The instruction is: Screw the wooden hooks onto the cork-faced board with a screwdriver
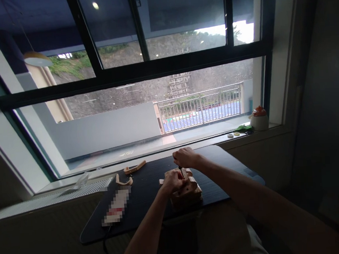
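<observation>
My right hand (185, 157) is closed in a fist around the top of what looks like a screwdriver (181, 169), its dark shaft pointing down and its handle hidden in my fingers. Just below, my left hand (173, 181) grips a wooden assembly (187, 199), fingertips close to the tool's lower end. The assembly is light brown and blocky, with rounded parts on its right side. Whether a screw is under the tip cannot be made out. Two curved wooden pieces, one at the back (135, 167) and one nearer (123, 180), lie apart to the left.
The dark table (151, 205) has rounded corners and stands against the window sill. A long blurred-out item (117, 208) lies at its left, with a cable hanging off the edge. On the sill are a white pot with an orange lid (259, 120) and small rings (231, 135).
</observation>
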`<state>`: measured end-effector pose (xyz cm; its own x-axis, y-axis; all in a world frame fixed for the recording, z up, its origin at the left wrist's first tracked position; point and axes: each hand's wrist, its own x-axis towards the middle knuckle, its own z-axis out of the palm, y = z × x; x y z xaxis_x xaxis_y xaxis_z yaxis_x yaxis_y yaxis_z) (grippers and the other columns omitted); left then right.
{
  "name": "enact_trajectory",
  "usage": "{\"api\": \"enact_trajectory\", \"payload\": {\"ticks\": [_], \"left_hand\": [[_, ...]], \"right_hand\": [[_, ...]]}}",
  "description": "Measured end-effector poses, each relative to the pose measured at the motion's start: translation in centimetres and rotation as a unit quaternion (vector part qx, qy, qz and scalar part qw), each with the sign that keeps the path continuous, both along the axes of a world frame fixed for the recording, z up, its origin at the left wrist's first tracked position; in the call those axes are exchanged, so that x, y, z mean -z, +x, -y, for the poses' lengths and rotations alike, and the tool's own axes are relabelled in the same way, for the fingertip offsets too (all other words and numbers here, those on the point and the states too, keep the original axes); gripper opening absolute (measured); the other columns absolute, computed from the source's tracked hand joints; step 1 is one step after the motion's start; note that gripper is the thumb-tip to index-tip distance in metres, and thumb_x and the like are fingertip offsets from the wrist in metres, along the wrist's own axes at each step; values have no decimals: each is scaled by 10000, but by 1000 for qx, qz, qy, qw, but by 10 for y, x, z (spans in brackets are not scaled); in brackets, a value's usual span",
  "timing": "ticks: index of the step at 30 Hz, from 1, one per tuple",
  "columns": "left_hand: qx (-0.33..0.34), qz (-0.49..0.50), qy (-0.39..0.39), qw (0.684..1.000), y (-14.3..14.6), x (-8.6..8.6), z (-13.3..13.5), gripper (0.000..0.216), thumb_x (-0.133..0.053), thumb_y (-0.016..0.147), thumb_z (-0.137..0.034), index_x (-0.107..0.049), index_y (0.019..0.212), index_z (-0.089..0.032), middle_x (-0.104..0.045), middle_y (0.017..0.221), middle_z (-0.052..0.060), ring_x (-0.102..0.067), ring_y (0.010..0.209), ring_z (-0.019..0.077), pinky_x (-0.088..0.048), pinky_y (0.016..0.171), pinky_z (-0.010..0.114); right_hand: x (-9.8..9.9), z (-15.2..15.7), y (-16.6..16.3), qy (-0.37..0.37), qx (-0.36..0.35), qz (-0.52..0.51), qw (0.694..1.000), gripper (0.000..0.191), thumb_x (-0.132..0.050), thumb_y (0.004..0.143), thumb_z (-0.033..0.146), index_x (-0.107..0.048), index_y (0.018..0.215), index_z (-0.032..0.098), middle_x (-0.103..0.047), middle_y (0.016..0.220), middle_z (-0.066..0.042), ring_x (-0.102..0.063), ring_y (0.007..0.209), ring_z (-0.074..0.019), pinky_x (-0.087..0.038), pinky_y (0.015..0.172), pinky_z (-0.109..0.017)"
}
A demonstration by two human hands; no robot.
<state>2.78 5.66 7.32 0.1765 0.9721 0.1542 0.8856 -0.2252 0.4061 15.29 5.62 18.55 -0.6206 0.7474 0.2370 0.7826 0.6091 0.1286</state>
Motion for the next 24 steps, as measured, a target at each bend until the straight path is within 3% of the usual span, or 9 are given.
{"api": "enact_trajectory", "payload": {"ticks": [5, 11, 17, 24], "left_hand": [[-4, -4, 1, 1000, 0, 1, -1, 204, -645, 690, -359, -664, 705, -156, -663, 741, 24, -571, 630, 138, -360, 546, 222], [-2, -7, 13, 1000, -1, 6, -4, 265, -623, 704, -409, -662, 726, -148, -664, 749, 32, -571, 661, 147, -361, 571, 232], [-6, -11, 11, 1000, -1, 3, -2, 218, -631, 696, -371, -663, 724, -158, -667, 740, 25, -577, 663, 150, -366, 571, 228], [-4, -10, 15, 1000, 0, -1, 1, 198, -645, 684, -365, -663, 700, -168, -664, 745, 16, -586, 663, 149, -362, 561, 223]], "right_hand": [[-6, 1, 3, -4, -19, 7, 1000, 254, -474, 858, 281, -660, 995, 176, -695, 972, -110, -643, 887, -221, -456, 709, -281], [0, 0, 0, -17, 1, 2, 1000, 295, -421, 906, 286, -651, 1004, 129, -681, 974, -145, -635, 910, -218, -462, 743, -292], [2, 0, -3, -30, 33, 13, 999, 312, -506, 885, 375, -566, 1084, 142, -605, 1048, -60, -596, 888, -157, -499, 778, -372], [-10, 2, 1, -22, -4, 5, 1000, 229, -465, 873, 271, -661, 968, 200, -689, 969, -85, -635, 884, -204, -457, 701, -278]]}}
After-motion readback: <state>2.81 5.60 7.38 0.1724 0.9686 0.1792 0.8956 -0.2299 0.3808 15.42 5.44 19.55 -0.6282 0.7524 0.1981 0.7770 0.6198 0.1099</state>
